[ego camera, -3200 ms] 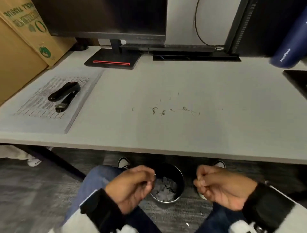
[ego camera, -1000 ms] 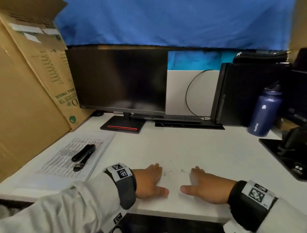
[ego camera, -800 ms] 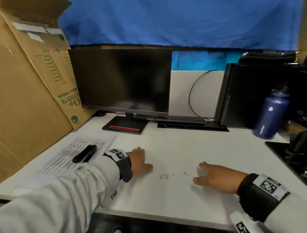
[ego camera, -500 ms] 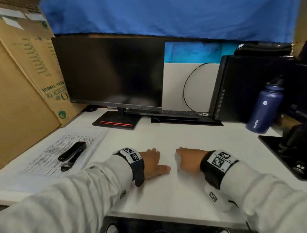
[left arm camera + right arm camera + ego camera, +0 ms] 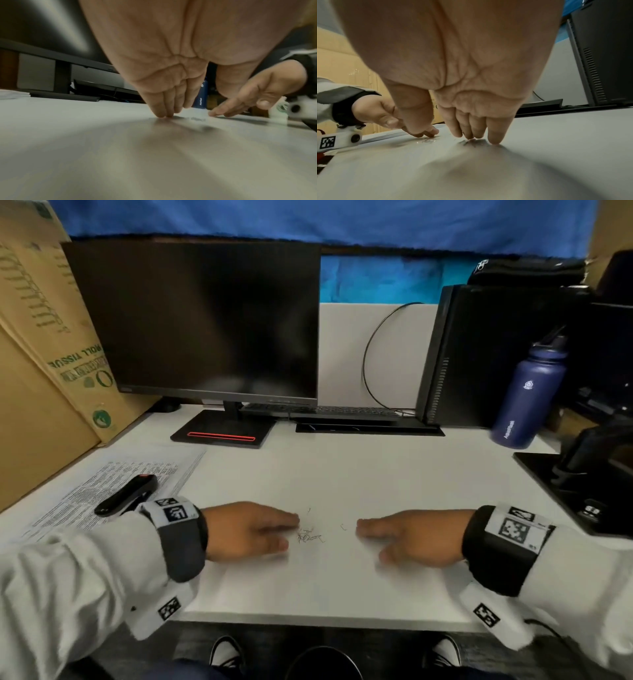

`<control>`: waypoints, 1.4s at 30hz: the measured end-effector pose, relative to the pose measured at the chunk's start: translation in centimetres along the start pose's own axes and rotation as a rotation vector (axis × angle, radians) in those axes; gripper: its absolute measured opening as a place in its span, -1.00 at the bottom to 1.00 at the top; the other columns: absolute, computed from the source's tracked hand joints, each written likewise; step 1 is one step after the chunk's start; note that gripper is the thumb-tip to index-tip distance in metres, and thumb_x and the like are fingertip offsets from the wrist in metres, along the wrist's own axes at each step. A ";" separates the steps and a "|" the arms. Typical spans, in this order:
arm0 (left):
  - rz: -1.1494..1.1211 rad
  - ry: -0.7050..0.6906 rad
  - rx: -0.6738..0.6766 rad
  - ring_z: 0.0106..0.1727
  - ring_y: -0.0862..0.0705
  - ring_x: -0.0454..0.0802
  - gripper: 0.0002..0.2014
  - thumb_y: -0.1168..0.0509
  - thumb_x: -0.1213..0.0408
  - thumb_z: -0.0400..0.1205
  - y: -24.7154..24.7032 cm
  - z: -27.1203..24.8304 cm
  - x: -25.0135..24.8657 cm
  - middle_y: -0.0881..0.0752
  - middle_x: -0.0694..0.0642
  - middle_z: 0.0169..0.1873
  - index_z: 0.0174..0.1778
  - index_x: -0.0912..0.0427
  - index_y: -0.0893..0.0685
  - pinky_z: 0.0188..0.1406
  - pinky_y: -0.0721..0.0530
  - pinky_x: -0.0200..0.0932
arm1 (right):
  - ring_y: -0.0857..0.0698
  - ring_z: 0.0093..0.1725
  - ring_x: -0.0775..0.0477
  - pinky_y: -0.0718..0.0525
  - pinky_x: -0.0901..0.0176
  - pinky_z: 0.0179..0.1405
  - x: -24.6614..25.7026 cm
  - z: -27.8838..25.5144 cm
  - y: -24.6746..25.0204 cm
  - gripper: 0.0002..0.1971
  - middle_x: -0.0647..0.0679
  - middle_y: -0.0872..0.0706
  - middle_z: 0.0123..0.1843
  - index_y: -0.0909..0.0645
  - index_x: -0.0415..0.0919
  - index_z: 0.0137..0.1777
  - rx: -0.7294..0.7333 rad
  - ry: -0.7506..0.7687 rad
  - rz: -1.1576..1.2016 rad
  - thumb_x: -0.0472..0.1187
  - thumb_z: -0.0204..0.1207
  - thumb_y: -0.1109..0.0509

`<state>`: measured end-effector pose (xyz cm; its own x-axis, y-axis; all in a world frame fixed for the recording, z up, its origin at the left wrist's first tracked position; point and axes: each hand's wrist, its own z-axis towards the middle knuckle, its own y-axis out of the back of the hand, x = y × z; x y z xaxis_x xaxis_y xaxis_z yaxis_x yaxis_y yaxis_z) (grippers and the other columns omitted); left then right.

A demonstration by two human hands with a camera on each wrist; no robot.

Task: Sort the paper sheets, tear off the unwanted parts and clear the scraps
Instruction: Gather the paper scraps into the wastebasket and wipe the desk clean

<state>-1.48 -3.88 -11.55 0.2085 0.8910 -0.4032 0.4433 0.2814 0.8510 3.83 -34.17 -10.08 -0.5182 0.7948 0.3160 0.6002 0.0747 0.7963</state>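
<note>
Stapler (image 5: 127,498) lies on paper sheets (image 5: 102,491) far left; flat left hand (image 5: 246,530) and right hand (image 5: 411,537) flank scraps (image 5: 310,535), holding nothing.

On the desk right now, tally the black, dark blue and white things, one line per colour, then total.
Black: 3, monitor, computer tower, stapler
Dark blue: 1, water bottle
White: 1, printed paper sheets
Total: 5
</note>
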 end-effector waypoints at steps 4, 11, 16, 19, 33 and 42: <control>0.155 0.011 -0.097 0.66 -0.28 -0.19 -0.45 -0.17 -0.03 0.75 1.0 2.4 -2.2 -0.28 -0.19 0.67 0.69 -0.10 -0.29 0.68 -0.18 -0.18 | -0.11 0.74 0.10 -0.04 0.07 0.75 0.8 1.3 0.4 -0.41 0.17 -0.07 0.78 -0.13 0.06 0.75 -0.142 0.033 -0.083 -0.06 0.75 -0.17; 0.428 0.004 0.117 0.76 0.05 -0.08 -0.32 -0.04 -0.08 0.76 -1.8 3.1 -5.4 0.15 -0.12 0.75 0.76 -0.06 0.09 0.74 -0.02 0.02 | 0.06 0.77 -0.02 0.00 -0.02 0.74 2.8 1.9 -1.8 -0.22 0.11 0.26 0.78 0.27 0.01 0.76 -0.006 0.013 -0.347 0.23 0.70 -0.02; 0.421 -0.071 0.085 0.74 -0.01 -0.20 -0.48 -0.01 0.00 0.80 -1.3 -0.8 -2.5 0.00 -0.23 0.73 0.71 -0.05 -0.22 0.74 -0.08 -0.07 | -0.21 0.71 -0.07 -0.19 0.02 0.68 1.5 -2.5 -2.4 -0.39 0.02 -0.15 0.76 -0.15 -0.03 0.72 -0.121 -0.016 -0.267 0.19 0.73 0.01; 0.284 -0.011 -0.052 0.71 -0.11 -0.27 -0.60 -0.11 0.02 0.78 0.3 -2.2 -0.4 -0.20 -0.29 0.67 0.55 -0.17 -0.51 0.71 -0.10 -0.19 | -0.57 0.33 0.01 -0.49 0.16 0.39 0.2 -3.7 -1.5 -0.59 0.05 -0.53 0.40 -0.49 -0.07 0.47 -0.350 -0.085 -0.061 0.06 0.73 -0.11; 0.309 0.276 -0.109 0.05 -0.68 0.14 -0.85 -0.19 0.34 0.62 -0.6 1.5 -2.9 -0.58 0.08 0.06 -0.04 0.08 -0.66 0.01 -0.61 -0.13 | -0.71 0.19 -0.14 -0.62 0.18 0.06 -0.6 0.8 -1.0 -0.71 -0.10 -0.74 0.22 -0.65 -0.27 0.22 -0.317 -0.330 -0.118 -0.30 0.56 -0.24; 0.342 0.462 -0.098 0.33 -0.61 0.00 -0.57 -0.31 0.25 0.63 3.2 -1.4 2.4 -0.66 0.01 0.33 0.45 0.05 -0.58 0.17 -0.47 -0.30 | -0.66 0.25 -0.13 -0.63 0.15 0.22 -1.2 -0.1 0.0 -0.66 -0.10 -0.68 0.30 -0.59 -0.23 0.34 -0.343 -0.334 -0.125 -0.30 0.59 -0.25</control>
<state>-0.77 -0.36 -9.31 -0.0856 0.9939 0.0700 0.3302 -0.0380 0.9432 4.40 -35.20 -10.46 -0.3162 0.9461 0.0695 0.2821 0.0238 0.9591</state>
